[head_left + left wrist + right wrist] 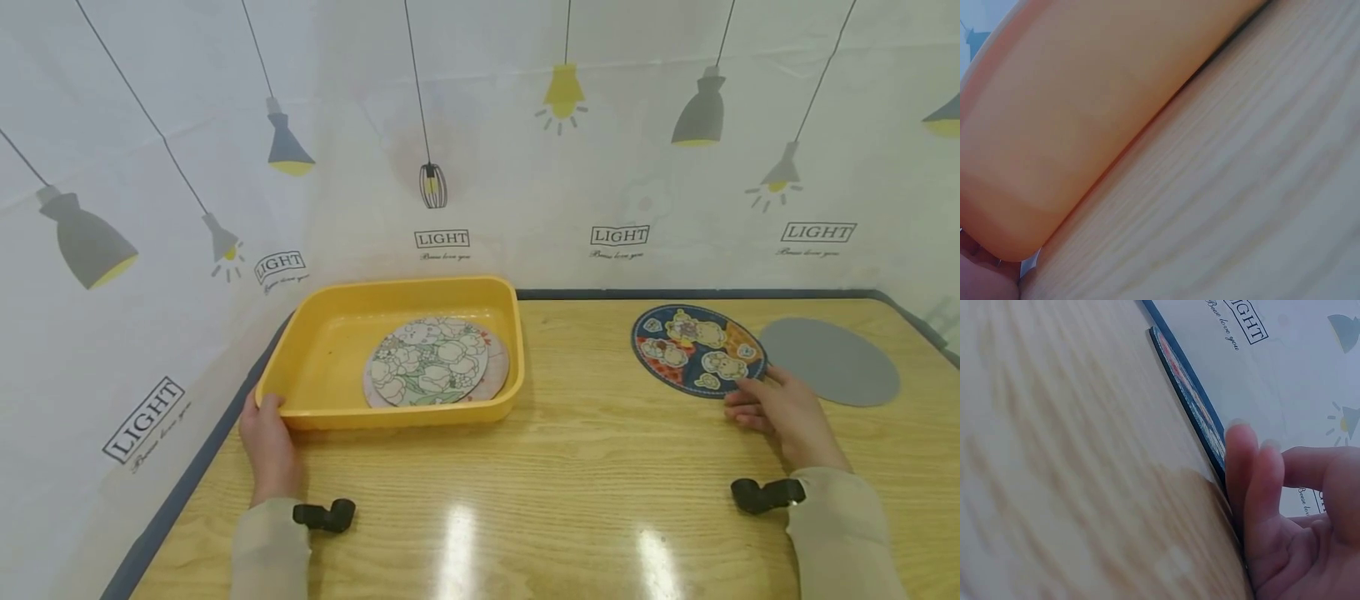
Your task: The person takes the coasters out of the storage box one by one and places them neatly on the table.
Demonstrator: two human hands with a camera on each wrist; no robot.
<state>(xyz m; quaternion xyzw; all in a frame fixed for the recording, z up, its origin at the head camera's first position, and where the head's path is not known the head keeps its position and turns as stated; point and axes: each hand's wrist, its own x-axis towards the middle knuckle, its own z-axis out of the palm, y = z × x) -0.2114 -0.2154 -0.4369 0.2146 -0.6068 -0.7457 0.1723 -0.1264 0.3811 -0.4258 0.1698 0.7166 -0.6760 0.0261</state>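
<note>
My left hand [272, 446] holds the near left corner of a yellow tray [322, 417], thumb over the rim. In the left wrist view the tray's side wall [1085, 125] fills the upper left, with a bit of that hand at the bottom corner. Two round mats with printed drawings lie overlapping in the tray; the upper one [427, 362] shows flowers in outline. On the right, my right hand [795, 417] pinches the near right edge of a dark blue round mat [701, 350] with cartoon figures. The right wrist view shows this mat [1188, 394] edge-on beyond the fingers.
A plain grey round mat [832, 362] lies right of the blue one, partly behind it. The wooden table [480, 492] ends at a dark border along a white patterned wall covering [525, 167]. Black wrist cameras sit on both sleeves.
</note>
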